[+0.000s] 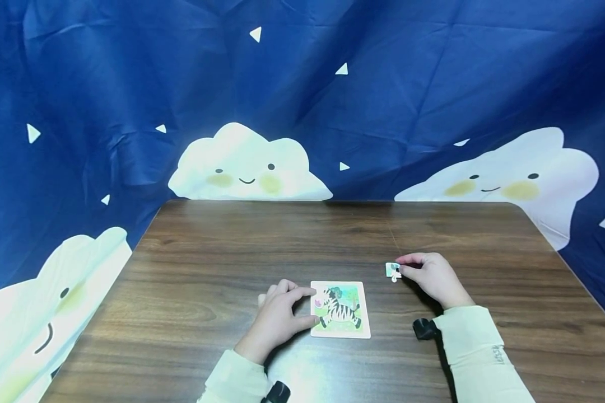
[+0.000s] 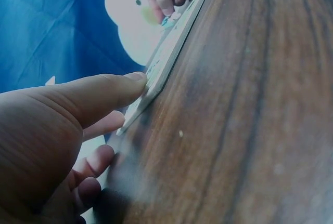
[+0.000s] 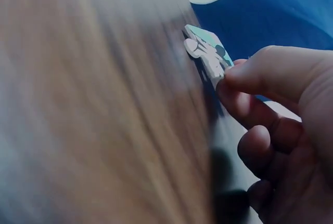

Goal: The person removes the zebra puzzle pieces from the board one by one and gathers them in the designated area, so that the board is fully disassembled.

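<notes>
A square zebra picture board (image 1: 340,332) lies flat on the wooden table. My left hand (image 1: 278,314) rests at its left side, thumb and index finger spread and touching that edge; in the left wrist view the thumb of my left hand (image 2: 78,115) lies against the board (image 2: 165,65). To the right and farther back, my right hand (image 1: 435,278) pinches a small puzzle piece (image 1: 392,270) between thumb and fingers. The right wrist view shows the piece (image 3: 208,47), teal and white with a rounded knob, held at one edge by my right hand (image 3: 281,109).
The brown wooden table (image 1: 206,240) reaches back to a blue curtain (image 1: 373,112) printed with smiling clouds and white triangles. Black wrist devices are strapped over both light sleeves (image 1: 474,341).
</notes>
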`<state>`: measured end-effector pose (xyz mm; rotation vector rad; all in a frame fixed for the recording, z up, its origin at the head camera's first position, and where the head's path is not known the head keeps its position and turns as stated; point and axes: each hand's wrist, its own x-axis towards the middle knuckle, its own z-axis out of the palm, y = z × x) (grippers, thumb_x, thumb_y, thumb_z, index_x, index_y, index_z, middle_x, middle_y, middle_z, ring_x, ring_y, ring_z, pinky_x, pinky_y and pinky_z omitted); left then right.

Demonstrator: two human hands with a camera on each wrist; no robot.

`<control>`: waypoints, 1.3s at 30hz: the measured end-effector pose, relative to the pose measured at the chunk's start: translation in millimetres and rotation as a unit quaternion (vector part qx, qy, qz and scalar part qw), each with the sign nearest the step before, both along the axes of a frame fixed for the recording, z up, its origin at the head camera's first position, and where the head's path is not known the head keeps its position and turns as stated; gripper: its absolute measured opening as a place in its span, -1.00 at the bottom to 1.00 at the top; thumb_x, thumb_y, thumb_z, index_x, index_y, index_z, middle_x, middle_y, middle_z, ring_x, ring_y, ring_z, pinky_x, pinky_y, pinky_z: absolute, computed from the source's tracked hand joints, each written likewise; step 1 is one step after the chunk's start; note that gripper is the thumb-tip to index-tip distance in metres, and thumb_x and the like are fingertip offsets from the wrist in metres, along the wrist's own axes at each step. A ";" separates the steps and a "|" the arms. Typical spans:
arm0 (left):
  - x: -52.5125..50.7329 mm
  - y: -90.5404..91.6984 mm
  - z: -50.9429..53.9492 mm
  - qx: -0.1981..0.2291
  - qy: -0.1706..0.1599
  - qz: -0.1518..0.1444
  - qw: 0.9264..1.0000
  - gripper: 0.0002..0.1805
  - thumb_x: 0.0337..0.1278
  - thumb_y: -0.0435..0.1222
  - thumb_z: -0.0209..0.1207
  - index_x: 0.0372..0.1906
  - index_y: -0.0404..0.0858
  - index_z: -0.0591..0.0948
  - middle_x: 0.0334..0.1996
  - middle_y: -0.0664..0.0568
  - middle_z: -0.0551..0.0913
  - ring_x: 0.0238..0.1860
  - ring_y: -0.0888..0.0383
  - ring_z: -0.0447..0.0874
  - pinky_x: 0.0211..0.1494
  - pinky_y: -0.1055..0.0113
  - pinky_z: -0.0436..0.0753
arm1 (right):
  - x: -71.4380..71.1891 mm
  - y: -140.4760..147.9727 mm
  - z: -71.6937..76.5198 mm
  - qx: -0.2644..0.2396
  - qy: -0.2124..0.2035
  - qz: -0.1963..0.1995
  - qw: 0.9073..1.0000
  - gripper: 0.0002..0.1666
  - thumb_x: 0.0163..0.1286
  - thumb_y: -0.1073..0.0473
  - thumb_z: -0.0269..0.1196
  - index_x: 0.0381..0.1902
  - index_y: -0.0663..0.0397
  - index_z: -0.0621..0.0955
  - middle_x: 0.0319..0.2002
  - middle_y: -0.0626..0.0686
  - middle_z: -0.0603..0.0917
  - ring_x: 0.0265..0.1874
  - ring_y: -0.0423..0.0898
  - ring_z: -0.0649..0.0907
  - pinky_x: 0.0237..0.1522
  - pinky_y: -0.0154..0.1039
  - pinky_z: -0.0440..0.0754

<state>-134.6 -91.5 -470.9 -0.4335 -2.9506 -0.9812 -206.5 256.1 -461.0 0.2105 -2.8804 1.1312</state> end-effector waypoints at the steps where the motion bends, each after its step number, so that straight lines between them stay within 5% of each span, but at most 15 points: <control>1: 0.0 -0.2 -0.3 0.000 0.000 0.000 1.000 -0.42 -0.18 0.03 0.47 0.10 0.07 0.71 -0.18 0.19 0.46 -0.17 0.15 0.34 -0.08 0.11 0.19 | -1.3 2.0 -0.3 0.003 -0.002 0.000 1.000 -0.78 0.33 0.22 0.32 -0.12 0.17 0.77 -0.13 0.13 0.77 -0.07 0.04 0.65 0.00 -0.05 0.50; 22: -0.7 -0.7 0.7 -0.007 0.003 -0.003 1.000 -0.43 -0.16 0.04 0.47 0.10 0.08 0.71 -0.17 0.18 0.46 -0.17 0.14 0.34 -0.09 0.11 0.19 | -17.9 31.5 -0.6 0.019 0.012 -0.013 1.000 -0.67 0.41 0.18 0.24 0.03 0.25 0.70 -0.02 0.28 0.72 0.07 0.23 0.61 0.08 0.15 0.45; 30: 0.3 -0.9 -2.0 -0.005 0.006 -0.003 1.000 -0.43 -0.17 0.03 0.47 0.10 0.08 0.71 -0.21 0.20 0.44 -0.18 0.15 0.34 -0.07 0.10 0.20 | -13.2 31.6 -1.4 0.043 -0.014 -0.016 0.999 -0.58 0.27 -0.03 0.40 -0.07 0.17 0.72 -0.32 0.00 0.70 -0.25 -0.02 0.58 -0.12 -0.09 0.45; 39: 0.7 -1.3 -0.7 -0.006 0.008 -0.003 1.000 -0.43 -0.18 0.04 0.46 0.10 0.08 0.71 -0.19 0.20 0.45 -0.18 0.16 0.33 -0.09 0.12 0.20 | -15.2 29.0 -1.6 0.049 -0.007 -0.029 0.998 -0.63 0.29 0.04 0.39 -0.08 0.21 0.71 -0.40 -0.06 0.65 -0.32 -0.04 0.54 -0.19 -0.13 0.43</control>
